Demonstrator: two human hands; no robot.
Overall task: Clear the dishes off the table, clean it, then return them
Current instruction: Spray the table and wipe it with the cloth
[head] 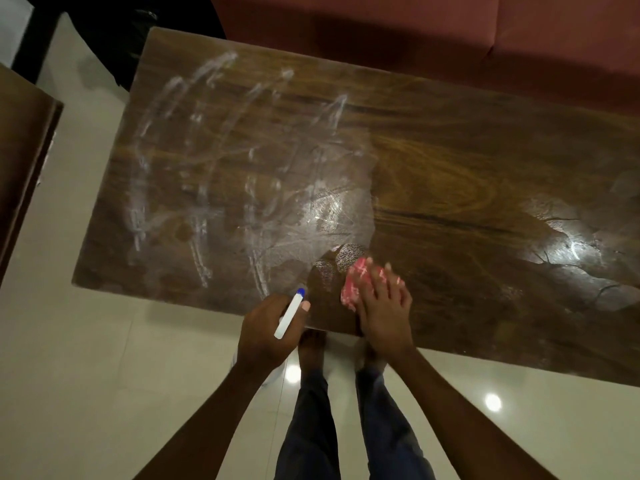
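We judged the middle step to be in hand: the cleaning. No dish showed anywhere in view, so we took the clearing as done and the return as not yet begun.

The right hand (pixel 382 306) lay flat, fingers straight and close together, pressing a pink cloth (pixel 356 282) down on the desk (pixel 450 161) close to its near edge. The cloth was blurred, so we could not tell how it was folded. The left hand (pixel 266 327) hovered at the near edge just beside it, fingers curled round a white tube (pixel 290 315) with a blue tip. What the tube was, we could not tell.

White streaks (pixel 197 188) in long arcs covered the left half of the desk. The right half looked darker, with a wet sheen (pixel 571 244) and no streaks. A small dark patch just beyond the cloth looked freshly wiped.

We judged the next move to call for sweeping the cloth leftward and away over the streaked half, with steady flat pressure and overlapping passes out to the far left corner. That reach would be long from where the person stood. The left hand would do best to keep the tube off the wet wood. A red sofa (pixel 450 36) stood behind the desk, pale tiled floor (pixel 86 341) around it.
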